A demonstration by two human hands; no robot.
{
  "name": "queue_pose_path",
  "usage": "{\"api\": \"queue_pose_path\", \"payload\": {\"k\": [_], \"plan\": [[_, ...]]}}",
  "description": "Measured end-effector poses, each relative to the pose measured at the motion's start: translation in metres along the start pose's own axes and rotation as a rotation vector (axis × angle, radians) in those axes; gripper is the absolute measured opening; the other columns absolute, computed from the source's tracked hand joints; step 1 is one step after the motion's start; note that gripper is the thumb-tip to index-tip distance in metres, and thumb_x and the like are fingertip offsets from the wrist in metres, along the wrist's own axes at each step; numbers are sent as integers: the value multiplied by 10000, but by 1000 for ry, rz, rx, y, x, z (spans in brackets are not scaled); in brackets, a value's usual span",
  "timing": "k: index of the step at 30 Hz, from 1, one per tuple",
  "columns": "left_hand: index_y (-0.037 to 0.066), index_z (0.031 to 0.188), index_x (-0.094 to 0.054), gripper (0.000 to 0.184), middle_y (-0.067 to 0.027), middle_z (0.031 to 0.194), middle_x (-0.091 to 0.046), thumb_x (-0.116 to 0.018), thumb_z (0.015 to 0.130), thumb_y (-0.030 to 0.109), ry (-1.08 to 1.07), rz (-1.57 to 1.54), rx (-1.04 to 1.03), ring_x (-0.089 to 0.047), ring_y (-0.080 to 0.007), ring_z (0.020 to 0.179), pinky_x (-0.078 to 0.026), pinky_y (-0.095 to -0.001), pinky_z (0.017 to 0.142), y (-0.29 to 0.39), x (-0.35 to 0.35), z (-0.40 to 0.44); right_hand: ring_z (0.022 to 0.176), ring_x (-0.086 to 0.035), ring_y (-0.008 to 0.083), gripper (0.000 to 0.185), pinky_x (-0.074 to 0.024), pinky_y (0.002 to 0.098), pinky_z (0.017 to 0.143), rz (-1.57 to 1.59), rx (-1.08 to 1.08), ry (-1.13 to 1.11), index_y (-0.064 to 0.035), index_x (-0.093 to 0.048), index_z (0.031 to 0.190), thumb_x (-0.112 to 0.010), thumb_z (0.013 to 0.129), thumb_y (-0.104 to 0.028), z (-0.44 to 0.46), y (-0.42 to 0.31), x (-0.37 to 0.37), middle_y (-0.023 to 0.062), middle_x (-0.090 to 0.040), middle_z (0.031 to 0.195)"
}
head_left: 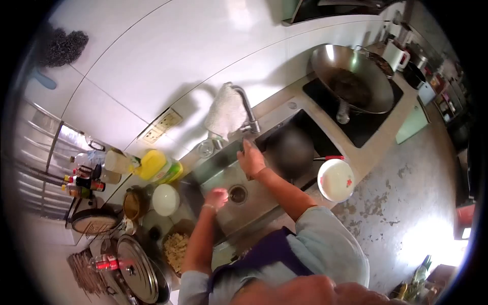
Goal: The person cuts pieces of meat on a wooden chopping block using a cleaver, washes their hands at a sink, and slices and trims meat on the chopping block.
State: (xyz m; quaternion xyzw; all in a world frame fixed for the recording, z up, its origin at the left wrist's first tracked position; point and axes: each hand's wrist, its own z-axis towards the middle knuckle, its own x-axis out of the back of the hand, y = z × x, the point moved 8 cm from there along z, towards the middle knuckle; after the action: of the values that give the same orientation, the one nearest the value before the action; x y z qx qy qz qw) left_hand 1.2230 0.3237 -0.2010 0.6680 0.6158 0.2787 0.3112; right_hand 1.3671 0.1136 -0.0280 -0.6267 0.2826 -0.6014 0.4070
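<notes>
My left hand (217, 197) is over the left basin of the steel sink (227, 227), beside the drain (237, 194). Its fingers look curled, and whatever they may hold is hidden. Over the basin's right side, near the divider, is my right hand (251, 161). The fingers there are stretched out, pointing towards the tap (249, 109), and nothing shows in them. A dark, blurred round pan (291, 152) sits in the right basin. On the counter's front edge to its right stands a white bowl (336, 180) with a red flower pattern.
A large wok (373, 94) rests on the stove at right. A white cloth (226, 112) hangs at the tap. Left of the sink are a yellow bottle (154, 165), a white bowl (165, 200), a bowl of pale food (176, 251) and a lidded pot (136, 269).
</notes>
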Motion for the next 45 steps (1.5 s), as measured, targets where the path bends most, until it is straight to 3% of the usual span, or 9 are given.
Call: {"api": "queue_pose_path", "payload": {"k": [4,7,15,24,28,35,38,42,45], "plan": [[72,883,-610,53,-1,776,-619,-614,833,89,186,-261,-151,-608,-130,747,-476,-264,612,29,-26,-84,843,-597,433,481,-484,483,740,-106,169,-122,18,-449,1241,-547,847,-238,-54,12,-10,272,-619,975],[76,898,-600,59,-15,819,-623,-615,845,94,354,511,-341,-618,-152,785,-498,-280,659,12,-13,-99,887,-582,439,446,-471,483,770,-52,143,-288,-17,-470,1226,-541,843,-233,-96,4,-9,270,-607,1020],[77,884,-606,204,-8,796,-605,-596,911,279,566,-359,-286,-554,-105,668,-473,-243,612,-84,-60,-306,805,-622,283,345,-488,384,749,185,195,-831,43,-539,1149,-557,865,-152,-234,-69,-23,227,-632,941],[79,676,-635,204,-51,628,-601,-601,793,243,1860,-908,341,-555,-133,543,-425,-294,482,-537,-321,-673,631,-516,72,436,-442,228,553,446,709,-1254,-5,-468,1308,-539,879,-31,-453,-148,-37,8,-560,780],[104,810,-680,142,-65,770,-669,-575,826,198,1446,-83,1457,-631,-234,673,-507,-375,616,-655,-593,-728,612,-507,75,415,-437,235,541,345,735,-1565,-6,-464,1305,-546,901,-54,-565,-158,-48,3,-556,761],[137,997,-703,256,-64,1015,-683,-535,860,272,926,-648,1534,-654,-228,923,-521,-339,736,-585,-834,-722,586,-492,67,375,-417,234,527,277,844,-1927,-6,-507,1244,-533,874,-61,-751,-139,-57,3,-538,715],[127,942,-726,225,-68,921,-702,-576,828,251,1639,-979,1514,-671,-220,857,-523,-344,704,-644,-866,-744,582,-485,70,359,-411,241,527,195,910,-2005,-6,-532,1204,-544,853,-82,-811,-146,-59,-1,-531,694],[62,784,-720,125,-44,611,-636,-631,778,149,2775,-1385,706,-606,-140,580,-472,-304,524,-626,-822,-822,578,-495,68,333,-425,243,533,98,974,-2188,-16,-553,1155,-557,840,-126,-897,-157,-69,-9,-532,670],[30,776,-705,89,-26,602,-606,-642,781,93,2813,-1342,514,-539,-97,481,-429,-254,457,-608,-744,-915,554,-496,64,413,-419,211,495,72,973,-2339,0,-483,1260,-550,858,-63,-958,-152,-85,10,-546,701]]}}
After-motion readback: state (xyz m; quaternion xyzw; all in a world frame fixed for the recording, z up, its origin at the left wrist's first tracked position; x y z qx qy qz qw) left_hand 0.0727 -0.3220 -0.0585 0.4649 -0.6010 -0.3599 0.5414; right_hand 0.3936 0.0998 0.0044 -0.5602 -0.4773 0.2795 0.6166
